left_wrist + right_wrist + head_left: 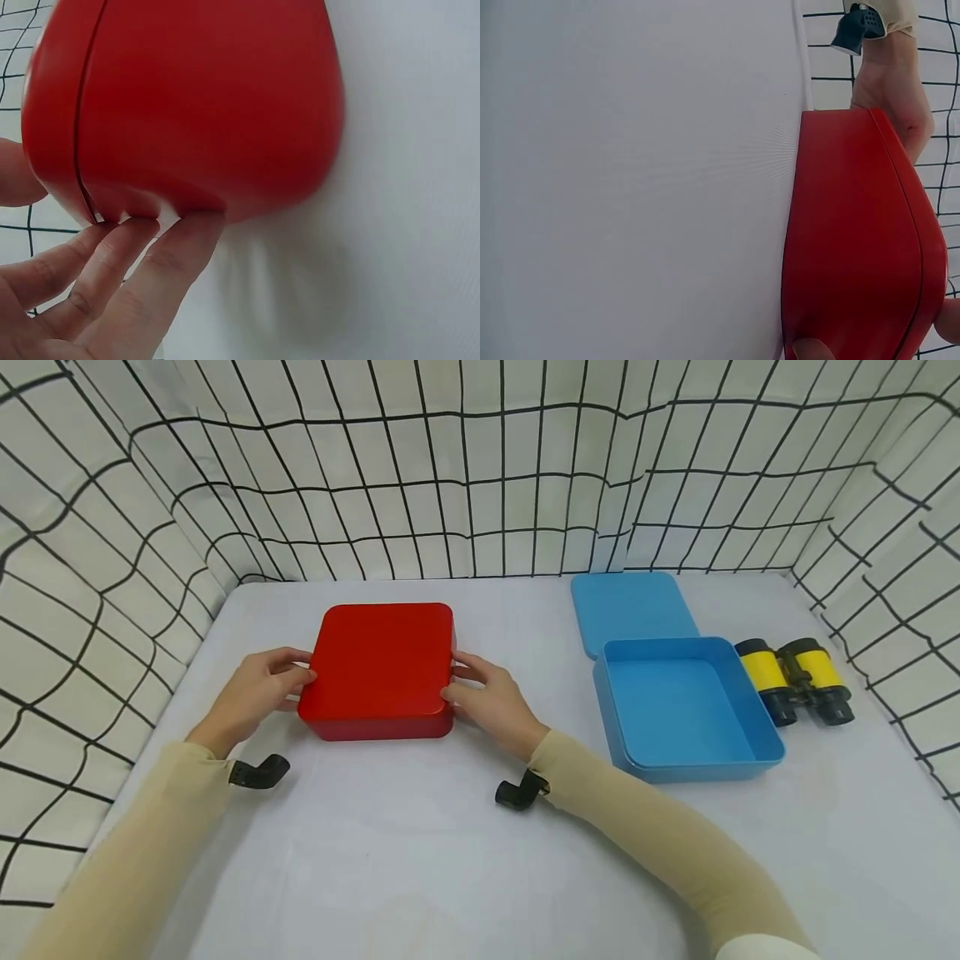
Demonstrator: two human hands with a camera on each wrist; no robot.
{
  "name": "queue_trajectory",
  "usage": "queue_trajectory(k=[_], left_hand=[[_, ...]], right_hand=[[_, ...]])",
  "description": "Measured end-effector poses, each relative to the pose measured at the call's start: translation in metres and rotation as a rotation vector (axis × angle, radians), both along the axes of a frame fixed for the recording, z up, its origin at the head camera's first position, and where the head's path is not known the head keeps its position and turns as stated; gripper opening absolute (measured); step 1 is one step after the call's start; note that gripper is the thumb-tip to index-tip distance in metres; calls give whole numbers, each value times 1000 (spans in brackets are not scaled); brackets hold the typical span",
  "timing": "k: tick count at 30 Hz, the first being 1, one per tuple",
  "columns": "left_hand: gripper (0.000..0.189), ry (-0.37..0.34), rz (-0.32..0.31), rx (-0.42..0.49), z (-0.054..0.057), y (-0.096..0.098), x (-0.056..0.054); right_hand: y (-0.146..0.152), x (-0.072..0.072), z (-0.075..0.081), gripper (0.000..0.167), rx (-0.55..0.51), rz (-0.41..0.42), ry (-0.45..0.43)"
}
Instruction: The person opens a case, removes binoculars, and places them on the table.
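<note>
A red lidded box [382,660] rests on the white table, left of the middle. My left hand [258,693] holds its left side, the thumb at the lid's edge and several fingers [169,259] against the wall below. On the opposite side my right hand [495,700] grips the box, its thumb near the front right corner. A seam between lid and base runs around the box; in the left wrist view, the red box [202,97] shows a small gap in that seam by the fingertips. The box's inside is hidden under the lid.
To the right stands an open blue box [686,706], with its blue lid [633,606] lying flat behind it. Yellow and black binoculars [798,681] lie right of the blue box. Black netting [480,485] over white walls borders the table's back and sides.
</note>
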State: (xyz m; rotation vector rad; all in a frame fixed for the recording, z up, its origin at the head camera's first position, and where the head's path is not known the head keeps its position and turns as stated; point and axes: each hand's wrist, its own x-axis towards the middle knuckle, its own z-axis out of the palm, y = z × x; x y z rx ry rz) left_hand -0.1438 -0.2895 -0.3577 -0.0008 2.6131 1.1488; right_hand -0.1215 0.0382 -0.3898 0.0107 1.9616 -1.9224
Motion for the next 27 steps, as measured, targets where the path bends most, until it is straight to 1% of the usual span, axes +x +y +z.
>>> queue_trajectory(k=[8, 19, 27], left_hand=[[55, 17, -13, 9, 0, 12, 10], [50, 44, -39, -27, -1, 30, 24], [49, 29, -50, -5, -2, 42, 32]], right_hand=[[13, 11, 0, 67, 18, 10, 14], [30, 27, 0, 70, 97, -4, 18], [44, 36, 1, 69, 138, -7, 35]])
